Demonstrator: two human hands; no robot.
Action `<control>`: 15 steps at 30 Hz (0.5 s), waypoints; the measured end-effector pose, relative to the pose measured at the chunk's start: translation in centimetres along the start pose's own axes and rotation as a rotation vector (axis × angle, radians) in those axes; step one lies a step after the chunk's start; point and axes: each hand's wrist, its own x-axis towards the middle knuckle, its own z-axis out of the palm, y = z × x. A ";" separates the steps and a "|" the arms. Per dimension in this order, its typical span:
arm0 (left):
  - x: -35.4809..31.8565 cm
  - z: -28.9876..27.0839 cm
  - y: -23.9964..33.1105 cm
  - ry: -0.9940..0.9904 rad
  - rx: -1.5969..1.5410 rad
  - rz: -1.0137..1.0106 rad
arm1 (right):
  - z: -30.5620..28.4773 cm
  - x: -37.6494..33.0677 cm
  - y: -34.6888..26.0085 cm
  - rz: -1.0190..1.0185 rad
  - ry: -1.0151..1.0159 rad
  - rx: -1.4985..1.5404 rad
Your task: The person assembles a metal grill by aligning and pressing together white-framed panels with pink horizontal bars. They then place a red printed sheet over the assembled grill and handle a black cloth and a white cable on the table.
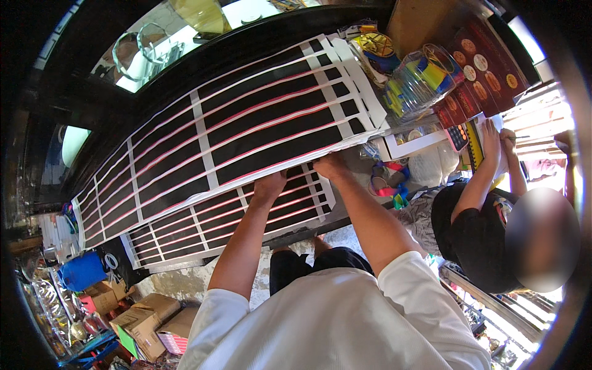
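Note:
My left hand (271, 185) is closed at the near edge of a large stack of printed sheets (265, 139), its fingertips hidden under the edge. Close by on the right, my right hand (331, 165) also grips that edge, with its fingers partly out of sight. Black panels, thin white and red stripes and grey cross bands cover the top sheet. Beneath and nearer to me lies a second, similar striped sheet (216, 226), partly covered by the upper stack.
At the right, another person's hands (491, 145) rest by papers and a calculator (457, 137). A clear plastic container (422, 83), dark red cards (487, 68) and coloured ribbons (390, 180) lie beyond the sheets. Cardboard boxes (145, 320) and a blue container (82, 271) stand low at left.

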 end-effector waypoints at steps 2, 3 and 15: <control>0.5 0.3 0.7 0.017 -0.002 0.036 | -0.1 -0.2 -0.1 0.007 0.017 0.011; 0.8 0.5 1.1 0.000 -0.016 0.037 | -0.1 -0.3 -0.1 0.009 0.033 0.016; 3.0 -0.5 3.9 -0.044 -0.044 0.153 | -0.5 -0.5 -1.4 0.030 0.048 -0.048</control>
